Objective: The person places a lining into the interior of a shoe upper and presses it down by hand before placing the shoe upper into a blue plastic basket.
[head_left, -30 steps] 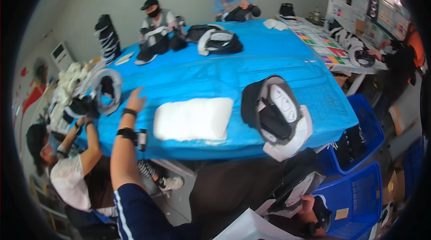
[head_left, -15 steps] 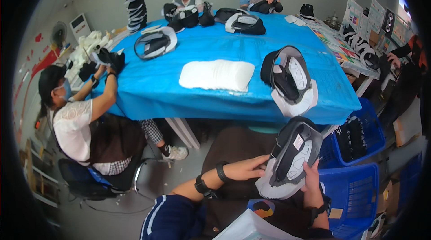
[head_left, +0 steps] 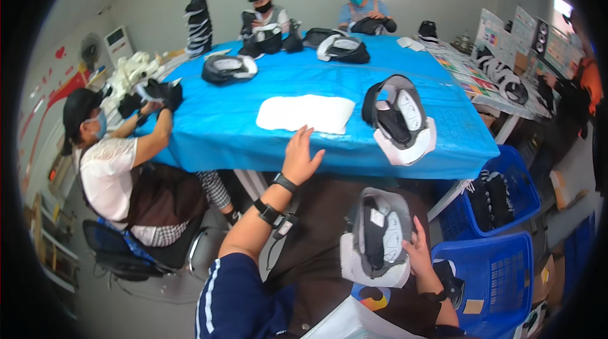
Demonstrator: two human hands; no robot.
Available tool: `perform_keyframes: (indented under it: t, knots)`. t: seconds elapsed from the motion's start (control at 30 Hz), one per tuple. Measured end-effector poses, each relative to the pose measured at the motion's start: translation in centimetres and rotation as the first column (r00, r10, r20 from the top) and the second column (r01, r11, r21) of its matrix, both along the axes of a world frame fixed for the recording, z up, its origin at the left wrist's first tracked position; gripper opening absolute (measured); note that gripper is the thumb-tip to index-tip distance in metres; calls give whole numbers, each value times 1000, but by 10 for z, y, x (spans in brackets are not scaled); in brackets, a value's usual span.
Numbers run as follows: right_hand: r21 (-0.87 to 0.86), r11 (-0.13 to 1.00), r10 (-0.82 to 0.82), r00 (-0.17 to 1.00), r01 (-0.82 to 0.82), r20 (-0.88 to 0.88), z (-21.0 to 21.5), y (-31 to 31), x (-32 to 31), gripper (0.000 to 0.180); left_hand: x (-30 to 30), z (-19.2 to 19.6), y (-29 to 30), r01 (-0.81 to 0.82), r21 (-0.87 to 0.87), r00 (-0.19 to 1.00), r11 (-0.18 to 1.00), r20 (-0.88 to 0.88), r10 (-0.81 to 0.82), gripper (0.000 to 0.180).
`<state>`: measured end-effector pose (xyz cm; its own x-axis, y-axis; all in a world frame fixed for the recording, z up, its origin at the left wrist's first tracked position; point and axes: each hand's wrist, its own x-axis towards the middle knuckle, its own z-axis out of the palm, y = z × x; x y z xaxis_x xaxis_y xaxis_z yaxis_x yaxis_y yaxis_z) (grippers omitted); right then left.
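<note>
— Well, start with the table (head_left: 253, 142); blue sheet over it, three other people seated round it with dark padded pieces in front of them.

— And on this side?

— A white pad (head_left: 305, 113) lies flat near the front edge; just right of it a black-and-grey liner (head_left: 399, 117), open side up; blue crates (head_left: 487, 275) on the floor to the right.

— The person's own hands?

— The left hand (head_left: 299, 156) is raised at the table's edge, fingers spread wide and holding nothing; it hovers just short of the pad, not touching as far as I can tell. The right hand (head_left: 421, 251) is down at the lap, fingers curled on the rim of a second liner (head_left: 375, 244), which rests on the lap, inside facing up.

— So what stage is it?

— I'd judge a reach for the pad, with the lap liner steadied to receive it; nothing is fitted yet.

— And the next move?

— It would call for the left fingers to close on the pad's near edge and draw it off the sheet without dragging the cloth, while the right keeps the liner level.
</note>
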<state>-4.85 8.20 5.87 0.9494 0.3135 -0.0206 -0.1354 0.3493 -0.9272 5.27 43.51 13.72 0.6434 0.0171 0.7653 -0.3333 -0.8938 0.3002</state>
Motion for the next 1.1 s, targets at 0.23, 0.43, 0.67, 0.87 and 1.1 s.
perform_keyframes:
  t: [0.23, 0.43, 0.67, 0.87, 1.1]
  knots:
    - [-115, 993, 14, 992, 1, 126, -20, -8, 9, 44, 72, -3, 33, -198, 232, 976, 952, -41, 213, 63]
    - [17, 998, 55, 998, -55, -8, -9, -8, 8, 36, 101, 16, -18, -113, 437, 991, 892, -12, 132, 61]
    - [56, 995, 84, 995, -81, -48, -10, -10, 4, 34, 119, 9, -29, -335, 209, 898, 919, -223, 378, 69]
    - [37, 996, 83, 997, -83, 1, -11, -10, 5, 34, 117, 14, -22, -403, -14, 903, 915, -167, 395, 66]
    - [27, 998, 63, 998, -64, 30, -16, -8, 8, 38, 131, 25, -6, -375, -160, 897, 913, -312, 313, 30]
